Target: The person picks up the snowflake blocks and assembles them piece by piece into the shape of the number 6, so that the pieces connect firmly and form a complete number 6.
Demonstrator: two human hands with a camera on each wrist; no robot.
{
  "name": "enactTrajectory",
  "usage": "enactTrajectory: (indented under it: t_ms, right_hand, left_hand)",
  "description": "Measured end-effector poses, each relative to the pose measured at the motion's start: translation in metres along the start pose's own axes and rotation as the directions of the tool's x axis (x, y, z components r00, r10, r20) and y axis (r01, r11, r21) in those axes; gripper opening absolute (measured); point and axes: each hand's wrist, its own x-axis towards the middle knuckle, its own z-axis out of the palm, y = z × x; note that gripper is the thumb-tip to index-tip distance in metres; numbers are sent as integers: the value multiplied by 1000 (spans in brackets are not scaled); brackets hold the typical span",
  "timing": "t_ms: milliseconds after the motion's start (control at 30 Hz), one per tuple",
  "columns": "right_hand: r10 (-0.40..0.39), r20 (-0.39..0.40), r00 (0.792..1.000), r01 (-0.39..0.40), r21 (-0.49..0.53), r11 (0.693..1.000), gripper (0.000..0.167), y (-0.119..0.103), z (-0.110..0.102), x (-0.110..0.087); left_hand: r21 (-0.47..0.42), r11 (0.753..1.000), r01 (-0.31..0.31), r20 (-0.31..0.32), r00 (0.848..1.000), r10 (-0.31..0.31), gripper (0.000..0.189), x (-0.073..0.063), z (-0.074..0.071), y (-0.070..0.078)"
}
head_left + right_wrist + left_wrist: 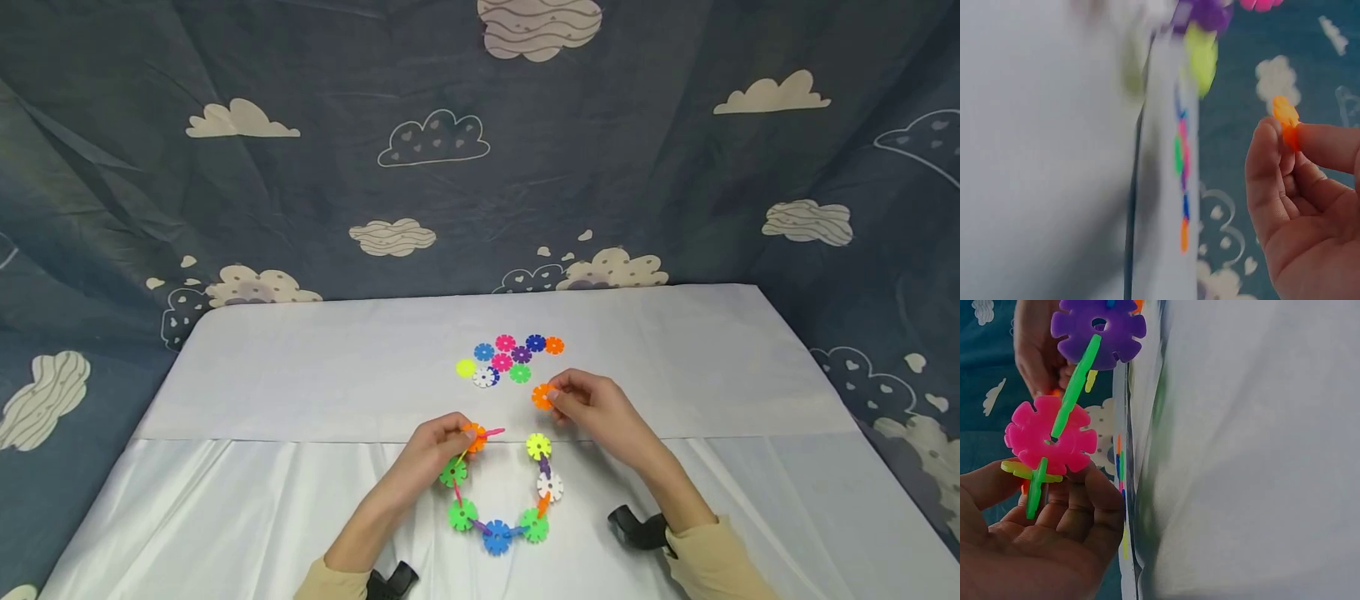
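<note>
Pinching the disc chain point(497, 537) near one end, the left hand point(432, 450) holds it curving between both hands; the right hand point(597, 410) pinches a single orange disc point(540, 397). I'd align disc and chain squarely, pressing gently.

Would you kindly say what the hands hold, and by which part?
Left hand holds a disc chain by an orange disc near one end; right hand, a loose orange disc by its edge.

Right hand point(1310, 212), pinching one small orange plastic piece point(1288, 115) between thumb and finger; blurred yellow-green piece point(1202, 59), blurred purple piece point(1209, 14) and cropped pink piece point(1261, 3), top; multicoloured row of small pieces point(1185, 153), edge-on; white cloth point(1041, 156), left; teal cloud-print fabric point(1229, 150) behind
</note>
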Motion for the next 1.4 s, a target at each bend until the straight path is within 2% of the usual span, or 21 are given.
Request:
enactTrajectory:
  t_ms: [133, 267, 400, 600, 733, 1067, 1200, 1400]
  right_hand:
    - [-24, 48, 999, 19, 100, 995, 14, -13, 12, -16]
    - [-36, 84, 996, 25, 128, 992, 16, -19, 22, -23]
    - [-30, 78, 997, 19, 136, 991, 15, -20, 31, -25]
    - [-31, 2, 1000, 31, 130, 991, 15, -20, 41, -25]
    - [-25, -28, 999, 29, 137, 990, 15, -19, 46, -23]
    - [-26, 3, 1000, 26, 18, 999, 15, -11, 51, -19]
    - [-23, -1, 1000, 23, 9, 1000, 16, -11, 51, -18]
    - [-52, -1, 999, 52, 19, 998, 18, -11, 53, -19]
  left_hand:
    - [3, 1000, -19, 7, 1000, 19, 18, -1, 1, 0]
    - [-2, 1000, -23, 7, 1000, 23, 17, -1, 1, 0]
    - [-15, 1000, -23, 6, 1000, 23, 16, -2, 1, 0]
    - [-53, 998, -33, 4, 999, 33, 15, -1, 0, 0]
    - [-43, 999, -33, 0, 999, 33, 15, 2, -2, -1]
    - [-27, 1000, 7, -40, 999, -8, 15, 8, -1, -6]
    - [-56, 998, 15, -34, 999, -17, 18, 8, 2, -5]
    - [-67, 998, 0, -60, 998, -4, 19, 7, 5, 0]
